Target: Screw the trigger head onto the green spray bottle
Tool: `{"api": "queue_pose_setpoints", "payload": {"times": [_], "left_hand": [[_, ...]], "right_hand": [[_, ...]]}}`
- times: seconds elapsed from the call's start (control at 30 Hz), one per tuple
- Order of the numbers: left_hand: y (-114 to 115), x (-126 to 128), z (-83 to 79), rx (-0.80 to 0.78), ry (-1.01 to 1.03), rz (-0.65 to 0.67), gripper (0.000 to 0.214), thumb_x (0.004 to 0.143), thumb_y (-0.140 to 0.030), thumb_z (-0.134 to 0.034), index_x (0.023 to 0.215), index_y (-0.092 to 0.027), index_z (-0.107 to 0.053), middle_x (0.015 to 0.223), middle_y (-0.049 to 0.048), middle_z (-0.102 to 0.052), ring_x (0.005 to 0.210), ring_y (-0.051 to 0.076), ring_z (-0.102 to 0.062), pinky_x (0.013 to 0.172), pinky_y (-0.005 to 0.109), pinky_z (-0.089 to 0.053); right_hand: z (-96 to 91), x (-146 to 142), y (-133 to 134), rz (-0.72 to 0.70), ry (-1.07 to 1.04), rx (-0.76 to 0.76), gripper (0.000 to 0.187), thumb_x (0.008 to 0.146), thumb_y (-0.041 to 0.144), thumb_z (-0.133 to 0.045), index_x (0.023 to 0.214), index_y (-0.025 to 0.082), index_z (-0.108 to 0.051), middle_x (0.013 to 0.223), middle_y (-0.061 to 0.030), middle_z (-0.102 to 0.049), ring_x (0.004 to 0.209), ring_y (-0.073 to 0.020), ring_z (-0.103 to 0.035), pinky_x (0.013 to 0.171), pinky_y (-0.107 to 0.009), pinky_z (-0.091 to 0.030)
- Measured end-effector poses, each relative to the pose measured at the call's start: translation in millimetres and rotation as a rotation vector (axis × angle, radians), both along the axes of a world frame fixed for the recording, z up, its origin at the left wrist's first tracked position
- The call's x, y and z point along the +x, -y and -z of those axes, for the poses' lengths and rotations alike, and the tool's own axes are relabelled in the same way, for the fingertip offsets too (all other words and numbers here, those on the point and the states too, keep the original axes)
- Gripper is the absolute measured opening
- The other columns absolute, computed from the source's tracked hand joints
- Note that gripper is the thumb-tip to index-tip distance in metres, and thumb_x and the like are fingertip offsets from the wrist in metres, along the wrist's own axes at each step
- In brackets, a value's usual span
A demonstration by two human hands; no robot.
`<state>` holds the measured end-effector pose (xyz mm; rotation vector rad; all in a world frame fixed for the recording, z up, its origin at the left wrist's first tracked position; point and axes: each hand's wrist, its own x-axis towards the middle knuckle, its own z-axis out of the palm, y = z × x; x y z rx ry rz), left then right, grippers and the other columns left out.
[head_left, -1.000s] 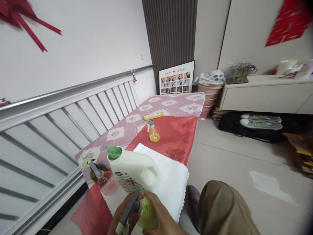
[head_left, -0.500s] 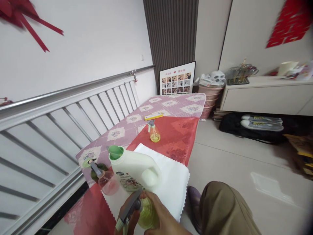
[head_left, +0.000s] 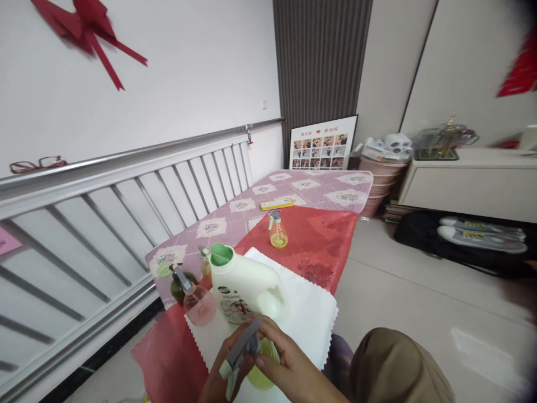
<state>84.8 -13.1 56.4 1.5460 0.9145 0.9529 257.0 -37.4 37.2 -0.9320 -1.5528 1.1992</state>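
Head view: hands (head_left: 268,364) hide most of spray bottle (head_left: 262,364).

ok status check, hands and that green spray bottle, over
Left hand on the grey trigger head, right hand round the green spray bottle. Held over the white cloth. White jug close behind.

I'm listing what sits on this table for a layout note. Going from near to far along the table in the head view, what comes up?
Green spray bottle held in both hands, left hand and right hand → white jug → yellow spray bottle → yellow flat box.
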Motion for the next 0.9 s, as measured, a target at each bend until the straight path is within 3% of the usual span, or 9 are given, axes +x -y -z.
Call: {"api": "queue_pose_setpoints", "payload": {"times": [0.13,0.23,0.3,0.43,0.5,0.6,0.7,0.8,0.9], "left_hand": [[-6.8,-8.8,26.5,-0.045,0.023,-0.022,0.059,0.074,-0.067,-0.069,0.114,-0.025,-0.076,0.117,0.0112,-0.079,0.107,0.029,-0.071,0.097,0.040,-0.059],[-7.3,-7.7,34.3,-0.002,0.043,-0.008,0.060,0.074,-0.071,-0.065,0.110,-0.025,-0.078,0.113,0.0118,-0.080,0.105,0.032,-0.072,0.097,0.045,-0.059],[-3.5,-5.1,36.2,-0.012,0.041,-0.099,0.053,0.074,-0.069,-0.065,0.102,-0.026,-0.079,0.107,0.0112,-0.081,0.106,0.032,-0.071,0.099,0.045,-0.058],[5.5,0.6,41.2,-0.139,-0.023,-0.282,0.025,0.081,-0.049,-0.063,0.076,-0.028,-0.075,0.085,0.0064,-0.081,0.095,0.027,-0.073,0.097,0.042,-0.058],[6.8,4.1,42.2,-0.186,-0.009,-0.328,0.022,0.083,-0.042,-0.058,0.084,-0.027,-0.075,0.095,0.0055,-0.081,0.104,0.026,-0.072,0.103,0.041,-0.055],[5.1,9.4,39.1,-0.210,0.078,-0.297,0.032,0.083,-0.036,-0.056,0.108,-0.024,-0.072,0.121,0.0061,-0.077,0.122,0.024,-0.066,0.113,0.039,-0.048],[3.0,11.7,35.9,-0.210,0.155,-0.248,0.035,0.086,-0.040,-0.056,0.113,-0.024,-0.070,0.120,0.0061,-0.077,0.116,0.024,-0.067,0.105,0.038,-0.052],[3.5,10.2,39.8,-0.204,0.160,-0.241,0.035,0.088,-0.048,-0.055,0.106,-0.023,-0.071,0.111,0.0058,-0.079,0.103,0.023,-0.070,0.096,0.037,-0.054],[7.5,7.8,50.0,-0.169,0.230,-0.331,0.036,0.087,-0.055,-0.057,0.096,-0.022,-0.070,0.109,0.0064,-0.077,0.106,0.024,-0.069,0.099,0.037,-0.052]], "right_hand": [[-18.0,4.3,-5.9,-0.118,0.032,-0.004,0.037,0.096,0.042,-0.061,0.130,0.028,-0.067,0.141,-0.0077,-0.060,0.136,-0.0275,-0.051,0.119,-0.044,-0.033],[-24.0,4.3,-8.9,-0.103,0.031,0.013,0.037,0.095,0.049,-0.060,0.123,0.027,-0.071,0.132,-0.0078,-0.065,0.127,-0.0282,-0.058,0.112,-0.044,-0.041],[-22.3,1.9,-10.4,-0.070,0.019,0.032,0.035,0.094,0.050,-0.062,0.119,0.028,-0.072,0.125,-0.0073,-0.069,0.121,-0.0278,-0.061,0.109,-0.044,-0.044],[-7.3,-7.8,-10.9,0.007,-0.044,0.041,0.034,0.090,0.049,-0.066,0.114,0.026,-0.071,0.118,-0.0088,-0.073,0.117,-0.0291,-0.064,0.108,-0.046,-0.045],[3.9,-14.4,-10.2,0.070,-0.087,0.014,0.035,0.087,0.048,-0.069,0.114,0.026,-0.068,0.121,-0.0102,-0.072,0.119,-0.0303,-0.063,0.108,-0.047,-0.045],[22.0,-25.6,-9.6,0.183,-0.151,-0.022,0.030,0.082,0.045,-0.072,0.103,0.026,-0.064,0.115,-0.0085,-0.071,0.114,-0.0294,-0.064,0.103,-0.044,-0.047],[37.8,-35.6,-10.5,0.289,-0.180,-0.019,0.025,0.077,0.036,-0.073,0.092,0.027,-0.056,0.102,-0.0032,-0.069,0.099,-0.0252,-0.065,0.092,-0.038,-0.051],[47.9,-41.0,-11.1,0.385,-0.125,-0.013,0.027,0.071,0.021,-0.070,0.090,0.027,-0.052,0.096,0.0006,-0.067,0.092,-0.0219,-0.064,0.086,-0.033,-0.052],[50.3,-42.5,-11.0,0.447,-0.052,-0.008,0.034,0.070,0.017,-0.069,0.099,0.027,-0.056,0.096,-0.0002,-0.068,0.092,-0.0220,-0.065,0.086,-0.032,-0.053]]}}
